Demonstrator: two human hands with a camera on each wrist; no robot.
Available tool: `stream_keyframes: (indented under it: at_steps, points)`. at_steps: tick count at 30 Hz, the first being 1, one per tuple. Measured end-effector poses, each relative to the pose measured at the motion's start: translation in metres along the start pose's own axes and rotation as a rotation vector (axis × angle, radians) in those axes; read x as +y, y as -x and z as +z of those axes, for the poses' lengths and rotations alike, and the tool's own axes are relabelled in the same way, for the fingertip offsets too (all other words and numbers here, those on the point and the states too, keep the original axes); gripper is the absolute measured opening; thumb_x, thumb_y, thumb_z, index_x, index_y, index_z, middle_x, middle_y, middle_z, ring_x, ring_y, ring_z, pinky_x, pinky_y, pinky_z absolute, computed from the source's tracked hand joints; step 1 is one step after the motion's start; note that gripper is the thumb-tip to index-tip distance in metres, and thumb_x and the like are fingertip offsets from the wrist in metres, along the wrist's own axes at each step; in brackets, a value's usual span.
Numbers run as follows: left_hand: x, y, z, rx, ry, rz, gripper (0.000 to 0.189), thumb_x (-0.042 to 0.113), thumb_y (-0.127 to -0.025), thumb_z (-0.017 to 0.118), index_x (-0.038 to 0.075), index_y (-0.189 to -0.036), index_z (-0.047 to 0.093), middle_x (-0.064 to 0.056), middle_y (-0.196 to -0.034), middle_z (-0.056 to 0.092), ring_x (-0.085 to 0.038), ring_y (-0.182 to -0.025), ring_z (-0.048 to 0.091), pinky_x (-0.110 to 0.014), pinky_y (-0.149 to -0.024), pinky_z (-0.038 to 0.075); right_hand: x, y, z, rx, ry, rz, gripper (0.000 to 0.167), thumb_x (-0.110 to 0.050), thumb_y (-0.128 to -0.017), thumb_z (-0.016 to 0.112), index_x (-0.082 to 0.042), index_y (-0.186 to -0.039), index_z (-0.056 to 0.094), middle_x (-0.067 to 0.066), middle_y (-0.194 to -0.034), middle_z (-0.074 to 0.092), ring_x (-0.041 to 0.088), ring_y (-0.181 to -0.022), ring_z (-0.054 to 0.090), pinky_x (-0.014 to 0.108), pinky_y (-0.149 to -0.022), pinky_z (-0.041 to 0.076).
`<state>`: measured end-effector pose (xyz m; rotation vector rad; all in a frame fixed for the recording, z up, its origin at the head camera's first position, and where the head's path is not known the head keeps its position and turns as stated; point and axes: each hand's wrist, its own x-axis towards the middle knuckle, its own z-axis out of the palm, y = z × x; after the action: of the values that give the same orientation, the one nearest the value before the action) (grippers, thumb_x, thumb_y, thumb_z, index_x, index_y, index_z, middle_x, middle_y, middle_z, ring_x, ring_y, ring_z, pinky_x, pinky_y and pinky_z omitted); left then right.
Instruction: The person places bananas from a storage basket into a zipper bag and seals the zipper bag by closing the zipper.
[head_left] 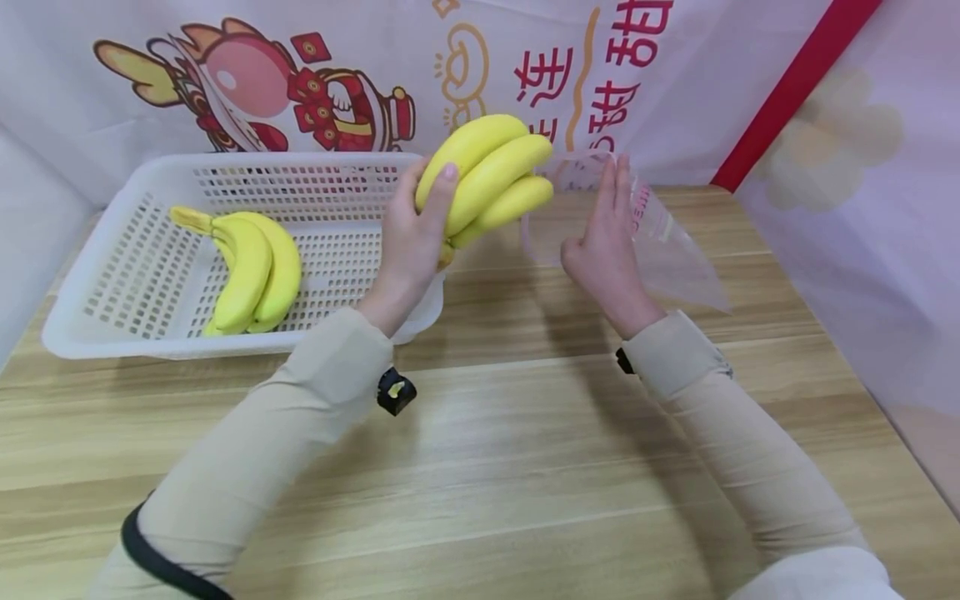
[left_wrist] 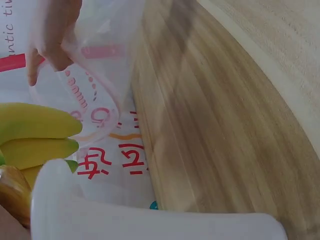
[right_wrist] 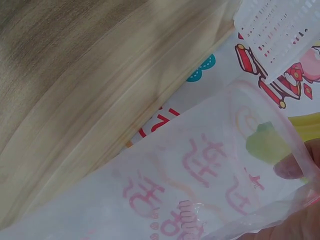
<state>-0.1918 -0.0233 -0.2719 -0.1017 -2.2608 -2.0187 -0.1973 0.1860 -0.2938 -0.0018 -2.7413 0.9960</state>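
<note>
My left hand point(head_left: 411, 229) grips a bunch of yellow bananas point(head_left: 491, 171) near its stem, thumb lying across the top. Their tips point right, toward the mouth of a translucent plastic bag point(head_left: 678, 250) with pink print. At the bag's rim is my right hand point(head_left: 606, 237), its thumb over the edge and the mouth spread wide. In the right wrist view, banana tips point(right_wrist: 267, 144) show through the bag film beside that thumb. A second bunch of bananas point(head_left: 251, 267) lies in the left part of a white perforated basket point(head_left: 90, 329).
The basket stands at the back left of the wood-grain table point(head_left: 525, 467), its right end beneath my left hand. Behind the table hangs a white cloth point(head_left: 682, 100) with cartoon figures and red writing; a red strip point(head_left: 795, 92) runs down at the right.
</note>
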Motion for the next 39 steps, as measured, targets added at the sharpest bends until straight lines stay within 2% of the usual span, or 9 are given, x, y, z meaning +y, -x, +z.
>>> stream_keyframes:
  at_steps: [5,9,15,18,25,31,35,39]
  points:
    - [-0.005,-0.001,0.004,-0.057,0.013,-0.039,0.058,0.050,-0.094,0.045,0.022,-0.144,0.035,-0.001,-0.091,0.048,-0.010,-0.064,0.048,-0.019,-0.047,0.043,0.000,0.001,0.001,0.003,0.004,0.000,0.100,0.010,-0.077,0.050,-0.013,-0.153,-0.010,-0.003,-0.160,-0.021,0.016,-0.149,-0.010,0.039,-0.122,0.016]
    - [-0.008,-0.002,0.005,-0.100,0.035,-0.058,0.061,0.051,-0.093,0.046,0.023,-0.145,0.028,-0.002,-0.092,0.047,-0.010,-0.064,0.048,-0.019,-0.048,0.041,-0.001,0.001,0.001,0.003,0.003,0.001,0.100,0.010,-0.077,0.050,-0.014,-0.153,-0.010,-0.003,-0.160,-0.021,0.016,-0.149,-0.009,0.039,-0.121,0.019]
    - [-0.013,-0.004,0.007,-0.155,0.031,-0.080,0.059,0.051,-0.094,0.045,0.020,-0.142,0.032,-0.001,-0.096,0.047,-0.011,-0.072,0.049,-0.019,-0.052,0.043,-0.001,0.001,0.000,0.015,-0.017,-0.007,0.100,0.011,-0.076,0.049,-0.014,-0.154,-0.009,-0.003,-0.160,-0.020,0.016,-0.149,-0.005,0.037,-0.119,0.027]
    - [-0.013,-0.006,0.008,-0.177,0.035,-0.072,0.057,0.049,-0.095,0.044,0.018,-0.141,0.034,-0.002,-0.099,0.047,-0.012,-0.075,0.048,-0.020,-0.054,0.043,-0.002,0.001,0.000,0.022,-0.027,-0.026,0.098,0.011,-0.076,0.049,-0.013,-0.154,-0.007,-0.001,-0.161,-0.017,0.015,-0.149,-0.004,0.037,-0.119,0.027]
    - [-0.014,-0.010,0.007,-0.239,0.083,-0.063,0.051,0.042,-0.099,0.039,0.021,-0.144,0.031,-0.007,-0.119,0.047,-0.012,-0.087,0.048,-0.021,-0.064,0.044,-0.004,0.002,0.000,0.021,-0.037,-0.045,0.098,0.009,-0.077,0.050,-0.013,-0.154,-0.005,0.000,-0.161,-0.015,0.014,-0.149,-0.005,0.036,-0.119,0.025]
    - [-0.017,-0.012,0.005,-0.278,0.108,-0.101,0.054,0.037,-0.097,0.041,0.019,-0.146,0.028,-0.010,-0.119,0.050,-0.011,-0.080,0.051,-0.020,-0.060,0.044,-0.004,0.003,0.000,0.014,-0.036,-0.050,0.097,0.008,-0.078,0.050,-0.013,-0.154,-0.005,-0.001,-0.162,-0.015,0.016,-0.150,-0.004,0.038,-0.118,0.028]
    - [-0.018,-0.013,0.005,-0.308,0.120,-0.117,0.059,0.036,-0.096,0.044,0.016,-0.149,0.025,-0.013,-0.127,0.052,-0.009,-0.081,0.053,-0.018,-0.059,0.045,-0.004,0.003,0.000,0.015,-0.037,-0.062,0.097,0.007,-0.078,0.051,-0.013,-0.154,-0.004,0.000,-0.162,-0.015,0.017,-0.150,-0.002,0.038,-0.118,0.029]
    - [-0.019,-0.014,0.005,-0.322,0.117,-0.130,0.059,0.038,-0.097,0.045,0.013,-0.148,0.029,-0.011,-0.121,0.055,-0.009,-0.080,0.053,-0.018,-0.059,0.045,-0.004,0.003,0.000,0.014,-0.043,-0.070,0.097,0.007,-0.078,0.051,-0.013,-0.154,-0.005,0.000,-0.162,-0.015,0.017,-0.150,-0.003,0.038,-0.117,0.031]
